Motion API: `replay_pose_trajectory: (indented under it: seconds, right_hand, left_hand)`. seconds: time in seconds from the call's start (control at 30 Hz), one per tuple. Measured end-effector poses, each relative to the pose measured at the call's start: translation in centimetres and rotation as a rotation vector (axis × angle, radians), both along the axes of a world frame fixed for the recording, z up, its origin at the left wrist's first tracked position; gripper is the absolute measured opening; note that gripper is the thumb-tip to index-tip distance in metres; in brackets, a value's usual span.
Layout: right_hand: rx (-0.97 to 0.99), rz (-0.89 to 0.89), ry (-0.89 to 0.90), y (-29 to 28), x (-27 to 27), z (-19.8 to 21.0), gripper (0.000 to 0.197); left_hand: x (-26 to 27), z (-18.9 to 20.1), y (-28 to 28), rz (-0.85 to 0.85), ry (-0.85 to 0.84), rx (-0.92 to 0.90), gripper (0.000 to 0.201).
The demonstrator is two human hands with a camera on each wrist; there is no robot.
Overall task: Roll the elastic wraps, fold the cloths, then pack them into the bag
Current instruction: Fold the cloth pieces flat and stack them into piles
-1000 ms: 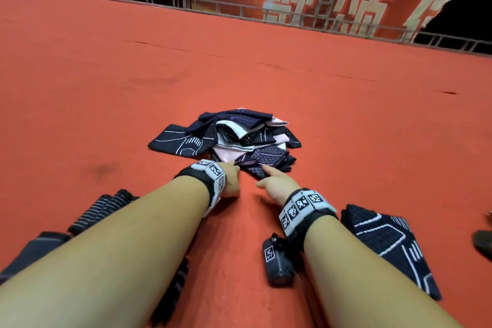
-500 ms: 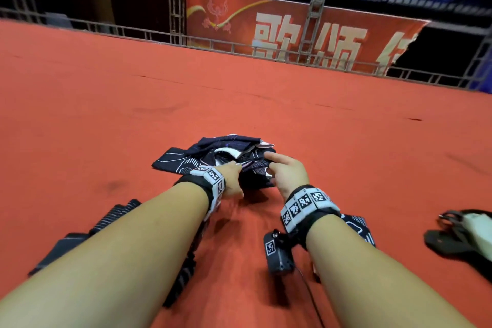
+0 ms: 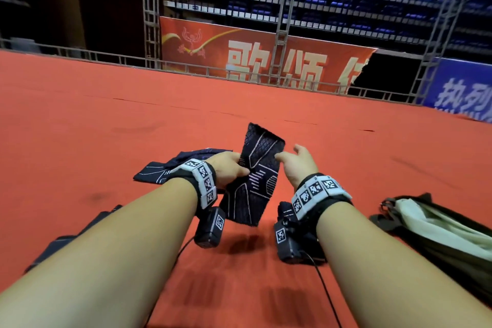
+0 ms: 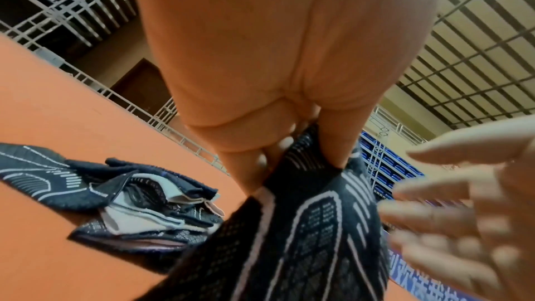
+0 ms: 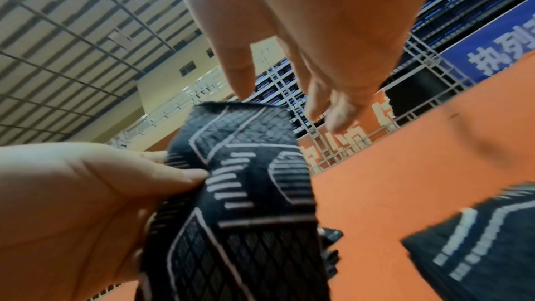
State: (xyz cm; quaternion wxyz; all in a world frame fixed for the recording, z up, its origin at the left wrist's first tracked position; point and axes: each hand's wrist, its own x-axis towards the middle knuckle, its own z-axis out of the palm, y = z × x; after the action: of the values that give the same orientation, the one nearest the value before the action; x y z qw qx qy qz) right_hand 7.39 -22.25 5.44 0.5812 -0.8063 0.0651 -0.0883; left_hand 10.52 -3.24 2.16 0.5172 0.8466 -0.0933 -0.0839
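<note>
My left hand (image 3: 231, 169) pinches a dark patterned elastic wrap (image 3: 255, 176) at its left edge and holds it upright above the red floor; thumb and fingers clamp the fabric (image 4: 306, 191) in the left wrist view. My right hand (image 3: 295, 161) hovers just right of the wrap's top with fingers spread and loose, holding nothing; its fingers (image 5: 324, 100) sit above the wrap (image 5: 246, 180). Behind my left hand lies the pile of dark and white cloths (image 3: 170, 169), also seen as the pile (image 4: 139, 203) on the floor.
A dark bag (image 3: 436, 234) with pale lining lies open at the right. Dark wraps (image 3: 80, 231) lie under my left forearm. A folded dark cloth (image 5: 474, 248) sits by my right wrist. Red carpet (image 3: 80, 128) stretches to a far railing.
The left hand lifted one wrap out of the pile and raised it upright. The right hand let go and opened beside it. The view tilted upward.
</note>
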Motion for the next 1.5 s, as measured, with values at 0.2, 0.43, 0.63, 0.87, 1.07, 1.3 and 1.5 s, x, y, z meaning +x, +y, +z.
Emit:
replay_pose_trajectory:
  seconds: [0.2,0.43,0.63,0.87,1.07,1.3,1.5]
  right_hand:
    - [0.237,0.186,0.271,-0.6,-1.6,-4.2,0.008]
    - [-0.277,0.258,0.425,1.4,-2.3,-11.2,0.043]
    - [-0.172,0.366,0.555,1.3,-3.4,-14.4,0.029]
    - [0.098,0.249,0.605,1.3,-3.3,-14.5,0.029]
    - [0.068,0.246,0.633,1.9,-3.5,-16.0,0.050]
    - [0.119,0.266,0.613,2.4,-2.7,-16.5,0.026]
    - [0.116,0.173,0.550,3.1,-0.8,-17.0,0.016]
  left_hand:
    - [-3.5,-0.7,-0.8,0.023,0.119,-0.419,0.025]
    - [-7.0,-7.1,1.1,0.216,0.247,0.288,0.016]
    - [-6.7,-9.8,2.1,0.109,0.136,0.630,0.059]
    - [-5.5,-11.2,2.4,-0.012,0.230,0.664,0.050]
    - [-4.9,-12.6,2.8,0.083,0.184,0.597,0.037]
    - [-4.2,-12.5,2.7,0.126,0.195,0.593,0.030]
    - [-3.4,-12.0,2.9,0.218,0.449,0.307,0.031]
